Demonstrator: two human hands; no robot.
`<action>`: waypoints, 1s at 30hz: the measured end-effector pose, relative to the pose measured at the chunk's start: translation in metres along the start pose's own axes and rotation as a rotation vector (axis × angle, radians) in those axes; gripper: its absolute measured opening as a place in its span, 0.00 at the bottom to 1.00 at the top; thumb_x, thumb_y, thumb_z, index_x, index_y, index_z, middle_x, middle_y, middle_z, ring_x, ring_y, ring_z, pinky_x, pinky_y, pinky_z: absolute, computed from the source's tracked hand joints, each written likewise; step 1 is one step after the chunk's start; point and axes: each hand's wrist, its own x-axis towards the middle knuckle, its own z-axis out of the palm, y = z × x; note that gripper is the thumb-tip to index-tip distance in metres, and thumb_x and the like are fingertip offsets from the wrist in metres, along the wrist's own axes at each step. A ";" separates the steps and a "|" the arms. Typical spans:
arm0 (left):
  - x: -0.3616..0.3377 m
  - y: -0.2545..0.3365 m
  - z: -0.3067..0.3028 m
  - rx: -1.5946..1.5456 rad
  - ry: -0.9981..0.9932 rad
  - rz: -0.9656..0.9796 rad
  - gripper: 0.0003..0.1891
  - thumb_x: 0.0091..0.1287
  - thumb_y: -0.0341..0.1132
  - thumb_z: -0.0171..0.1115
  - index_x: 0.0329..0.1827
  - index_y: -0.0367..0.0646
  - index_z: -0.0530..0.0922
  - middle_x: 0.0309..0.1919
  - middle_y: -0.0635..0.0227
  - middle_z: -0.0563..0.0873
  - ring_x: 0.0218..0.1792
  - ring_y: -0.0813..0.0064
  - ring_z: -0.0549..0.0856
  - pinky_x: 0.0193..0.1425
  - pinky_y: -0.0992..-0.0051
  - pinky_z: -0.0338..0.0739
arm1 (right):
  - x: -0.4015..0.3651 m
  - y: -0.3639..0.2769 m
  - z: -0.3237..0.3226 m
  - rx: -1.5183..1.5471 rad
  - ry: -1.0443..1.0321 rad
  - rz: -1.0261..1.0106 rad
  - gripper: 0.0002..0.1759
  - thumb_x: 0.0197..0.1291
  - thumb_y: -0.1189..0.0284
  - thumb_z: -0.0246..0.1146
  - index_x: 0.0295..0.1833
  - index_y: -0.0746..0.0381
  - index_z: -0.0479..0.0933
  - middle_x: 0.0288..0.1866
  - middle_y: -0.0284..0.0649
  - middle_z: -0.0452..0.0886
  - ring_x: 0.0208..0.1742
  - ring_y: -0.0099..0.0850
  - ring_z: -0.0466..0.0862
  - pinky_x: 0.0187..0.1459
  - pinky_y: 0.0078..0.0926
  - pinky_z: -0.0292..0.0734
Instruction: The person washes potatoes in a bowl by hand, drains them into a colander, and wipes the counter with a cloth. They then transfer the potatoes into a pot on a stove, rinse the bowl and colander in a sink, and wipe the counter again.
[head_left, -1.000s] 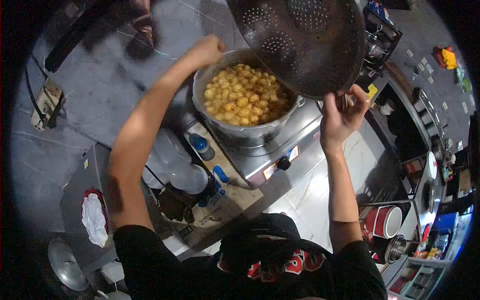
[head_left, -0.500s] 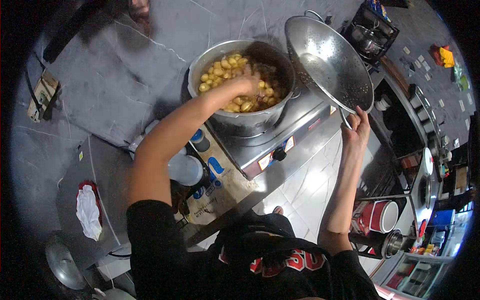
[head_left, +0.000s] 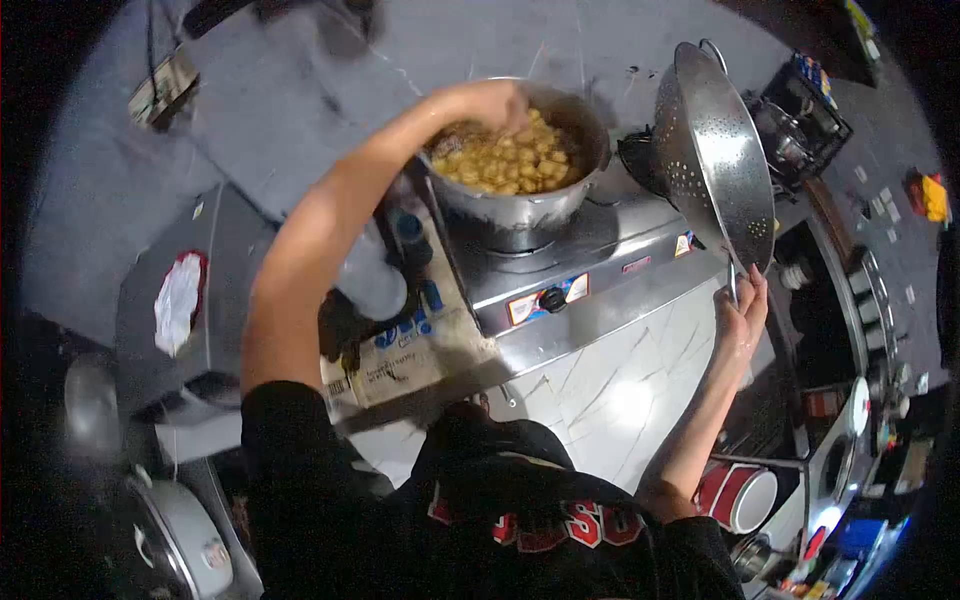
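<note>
A large metal pot (head_left: pixel 520 212) stands on a steel gas stove (head_left: pixel 620 245), holding many small yellow-brown pieces (head_left: pixel 515 160) in dark liquid. My left hand (head_left: pixel 500 105) is over the pot's far left part, just above the pieces; its fingers are blurred, and whether they hold anything cannot be made out. On the right, my right hand (head_left: pixel 742 305) grips the near handle of a big perforated metal colander (head_left: pixel 715 150). The colander is tilted on its side, its hollow facing right, above the stove's right end.
Beside the stove lies a printed sheet (head_left: pixel 405 365) with a translucent container (head_left: pixel 372 285) on it. A rice cooker (head_left: pixel 190 540) is at the lower left. A red-and-white bucket (head_left: pixel 738 497) stands at the lower right. Another burner (head_left: pixel 645 165) is behind the colander.
My left hand has risen from among the pieces towards the pot's far rim. The colander has turned more upright and moved right with my right hand. The whole view has shifted.
</note>
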 end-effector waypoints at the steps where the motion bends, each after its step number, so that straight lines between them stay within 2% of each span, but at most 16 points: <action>1: -0.003 -0.001 0.008 0.069 -0.095 -0.165 0.13 0.61 0.39 0.56 0.44 0.44 0.79 0.42 0.61 0.82 0.48 0.68 0.78 0.58 0.67 0.67 | 0.008 -0.003 -0.006 -0.013 -0.007 0.030 0.24 0.55 0.78 0.55 0.14 0.52 0.52 0.08 0.25 0.48 0.09 0.19 0.45 0.13 0.15 0.49; 3: -0.012 0.005 0.006 0.158 -0.204 -0.355 0.15 0.58 0.40 0.59 0.47 0.48 0.78 0.44 0.61 0.81 0.51 0.67 0.77 0.60 0.66 0.65 | 0.018 -0.008 -0.003 -0.100 -0.058 0.019 0.23 0.55 0.78 0.55 0.14 0.53 0.52 0.08 0.25 0.48 0.09 0.18 0.46 0.18 0.12 0.55; 5: -0.035 0.030 -0.031 -0.844 0.433 -0.251 0.21 0.53 0.35 0.63 0.53 0.51 0.75 0.50 0.63 0.78 0.55 0.67 0.74 0.61 0.61 0.63 | 0.003 0.003 0.011 -0.374 -0.104 -0.058 0.23 0.55 0.77 0.56 0.15 0.52 0.53 0.09 0.25 0.48 0.11 0.18 0.48 0.21 0.13 0.55; 6: -0.037 0.030 -0.025 -0.150 0.172 -0.573 0.23 0.54 0.32 0.61 0.55 0.52 0.73 0.58 0.64 0.71 0.60 0.63 0.68 0.63 0.58 0.59 | -0.009 0.018 0.018 -0.736 -0.074 -0.254 0.22 0.55 0.76 0.56 0.15 0.51 0.53 0.10 0.24 0.49 0.12 0.17 0.49 0.21 0.15 0.51; 7: -0.050 0.036 -0.014 -0.144 0.178 -0.598 0.23 0.54 0.32 0.61 0.55 0.52 0.73 0.58 0.64 0.71 0.60 0.63 0.68 0.63 0.58 0.59 | -0.008 0.018 0.019 -0.519 -0.130 -0.049 0.23 0.54 0.76 0.56 0.15 0.51 0.52 0.10 0.24 0.49 0.12 0.17 0.49 0.19 0.16 0.49; 9: -0.093 0.064 0.007 0.837 0.474 -0.466 0.20 0.57 0.32 0.57 0.55 0.53 0.73 0.63 0.63 0.65 0.63 0.57 0.63 0.63 0.61 0.59 | -0.007 0.018 0.023 -0.083 -0.101 0.371 0.23 0.53 0.77 0.57 0.15 0.50 0.52 0.10 0.23 0.50 0.11 0.17 0.48 0.15 0.17 0.44; 10: -0.115 0.087 0.010 0.609 0.620 -0.465 0.19 0.58 0.33 0.56 0.55 0.53 0.73 0.65 0.59 0.59 0.65 0.51 0.58 0.64 0.63 0.58 | -0.012 0.023 0.014 -0.170 -0.180 0.385 0.23 0.54 0.76 0.57 0.14 0.51 0.52 0.09 0.23 0.51 0.09 0.17 0.49 0.13 0.17 0.46; 13: -0.195 0.142 0.043 -0.431 0.906 -0.579 0.18 0.61 0.35 0.55 0.54 0.44 0.72 0.60 0.60 0.67 0.62 0.62 0.64 0.63 0.65 0.60 | -0.071 0.044 0.017 -0.178 -0.187 0.409 0.20 0.51 0.80 0.56 0.16 0.53 0.55 0.09 0.24 0.51 0.06 0.17 0.47 0.07 0.18 0.39; 15: -0.257 0.189 0.059 -1.281 1.042 -0.816 0.22 0.63 0.45 0.52 0.54 0.39 0.70 0.51 0.68 0.74 0.54 0.75 0.71 0.58 0.68 0.65 | -0.105 0.062 0.005 -0.292 -0.327 0.532 0.15 0.50 0.81 0.57 0.22 0.53 0.60 0.09 0.24 0.52 0.05 0.17 0.48 0.05 0.16 0.41; 17: -0.315 0.226 0.084 -1.710 1.264 -0.939 0.25 0.64 0.50 0.49 0.55 0.39 0.67 0.49 0.65 0.75 0.53 0.71 0.72 0.59 0.64 0.65 | -0.157 0.084 -0.003 -0.435 -0.401 0.687 0.12 0.50 0.81 0.57 0.36 0.54 0.64 0.11 0.23 0.54 0.06 0.16 0.49 0.06 0.13 0.45; 19: -0.378 0.263 0.096 -2.025 1.428 -0.690 0.23 0.64 0.50 0.49 0.53 0.40 0.69 0.48 0.64 0.75 0.48 0.72 0.75 0.52 0.66 0.72 | -0.210 0.110 -0.019 -0.556 -0.550 0.831 0.16 0.49 0.80 0.58 0.43 0.55 0.64 0.12 0.23 0.56 0.07 0.15 0.50 0.07 0.12 0.46; 21: -0.453 0.288 0.119 -1.944 1.738 -0.279 0.20 0.65 0.47 0.49 0.52 0.41 0.70 0.46 0.65 0.76 0.44 0.73 0.76 0.47 0.70 0.75 | -0.265 0.134 -0.035 -0.533 -0.640 1.029 0.19 0.49 0.79 0.58 0.47 0.55 0.64 0.13 0.24 0.58 0.08 0.14 0.51 0.07 0.11 0.46; 23: -0.532 0.360 0.107 -0.714 1.643 -1.138 0.18 0.66 0.45 0.48 0.51 0.42 0.72 0.43 0.66 0.77 0.40 0.74 0.77 0.44 0.72 0.76 | -0.329 0.151 -0.053 -0.621 -0.763 1.210 0.19 0.49 0.79 0.56 0.48 0.55 0.63 0.14 0.24 0.59 0.08 0.14 0.52 0.08 0.11 0.48; 25: -0.629 0.416 0.087 -1.277 2.361 -0.829 0.16 0.67 0.40 0.45 0.51 0.39 0.72 0.42 0.64 0.79 0.40 0.74 0.78 0.44 0.72 0.75 | -0.400 0.163 -0.066 -0.694 -0.841 1.274 0.19 0.49 0.79 0.55 0.48 0.56 0.63 0.14 0.25 0.59 0.08 0.14 0.52 0.08 0.12 0.48; 26: -0.650 0.464 0.056 -0.975 2.399 -1.079 0.16 0.68 0.38 0.43 0.50 0.37 0.73 0.42 0.62 0.80 0.40 0.74 0.78 0.45 0.72 0.75 | -0.437 0.167 -0.073 -0.695 -0.956 1.294 0.19 0.49 0.79 0.55 0.48 0.56 0.62 0.14 0.26 0.60 0.08 0.15 0.52 0.09 0.13 0.47; 30: -0.779 0.585 0.031 0.570 1.716 -1.724 0.09 0.63 0.31 0.53 0.42 0.37 0.76 0.37 0.61 0.82 0.37 0.72 0.80 0.45 0.74 0.72 | -0.574 0.184 -0.114 -0.637 -1.184 1.344 0.17 0.50 0.82 0.54 0.45 0.57 0.62 0.15 0.27 0.62 0.09 0.14 0.52 0.09 0.14 0.45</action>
